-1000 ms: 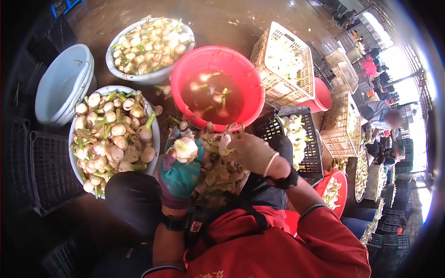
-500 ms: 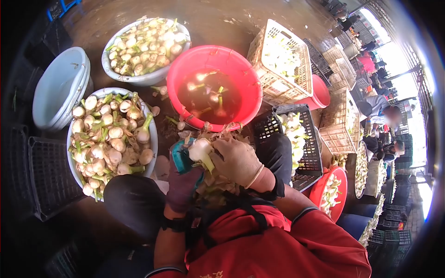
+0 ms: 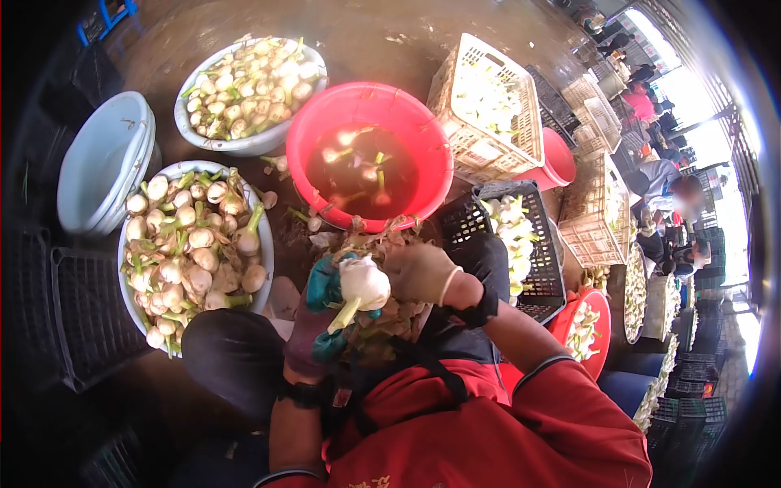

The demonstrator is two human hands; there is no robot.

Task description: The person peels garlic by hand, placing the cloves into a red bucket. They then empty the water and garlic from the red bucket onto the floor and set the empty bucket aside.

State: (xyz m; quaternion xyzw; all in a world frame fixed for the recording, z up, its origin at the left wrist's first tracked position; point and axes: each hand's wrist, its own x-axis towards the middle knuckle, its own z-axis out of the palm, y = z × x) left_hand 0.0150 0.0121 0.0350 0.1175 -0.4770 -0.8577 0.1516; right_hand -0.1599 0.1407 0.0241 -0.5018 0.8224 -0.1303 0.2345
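Observation:
My left hand [image 3: 324, 281], in a teal glove with a purplish cuff, is closed around a fresh garlic bulb [image 3: 364, 281]. The bulb is white and smooth, its short green stem pointing down and to the left. Right beside it is my right hand [image 3: 419, 272] in a pale glove, blurred, its fingertips hard to make out. Loose papery garlic skins [image 3: 358, 242] lie beneath and around both hands, over my lap. Just beyond stands a red basin [image 3: 443, 154] of murky water with several bulbs floating in it.
At left a pale tub [image 3: 268, 236] is heaped with unpeeled bulbs, and another full tub [image 3: 181, 114] stands behind it. Stacked basins [image 3: 89, 163] lean at far left. A black crate [image 3: 547, 244] and cream crate [image 3: 496, 154] hold white bulbs at right. Other people [image 3: 659, 179] sit farther right.
The garlic bulb has turned and sits lower and slightly right, showing more clean white surface. My right hand has shifted a little right, off the bulb's top.

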